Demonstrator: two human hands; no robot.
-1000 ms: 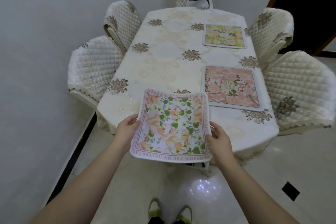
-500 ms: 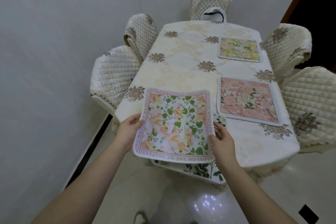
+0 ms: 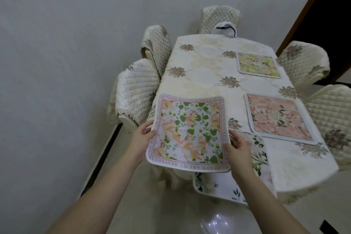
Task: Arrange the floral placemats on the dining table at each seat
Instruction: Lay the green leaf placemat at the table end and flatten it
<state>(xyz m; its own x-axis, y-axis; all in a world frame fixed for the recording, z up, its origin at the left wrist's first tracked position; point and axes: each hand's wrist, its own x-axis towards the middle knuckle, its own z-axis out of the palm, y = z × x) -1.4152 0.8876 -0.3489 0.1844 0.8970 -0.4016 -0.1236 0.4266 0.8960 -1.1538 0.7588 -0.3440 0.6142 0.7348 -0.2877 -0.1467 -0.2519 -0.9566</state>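
Both hands (image 3: 142, 139) hold the lettered placemat (image 3: 188, 133) flat, slightly skewed.

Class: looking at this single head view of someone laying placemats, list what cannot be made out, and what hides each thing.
- White placemat with green leaves, head view: mostly covered by the held placemat and the right hand.
- Fingers of the left hand: tucked under the held placemat.
- Far chair: seat hidden by the table.

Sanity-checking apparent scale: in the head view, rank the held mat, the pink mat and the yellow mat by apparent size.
1. held mat, nearest the camera
2. pink mat; true size may match
3. yellow mat, farthest away
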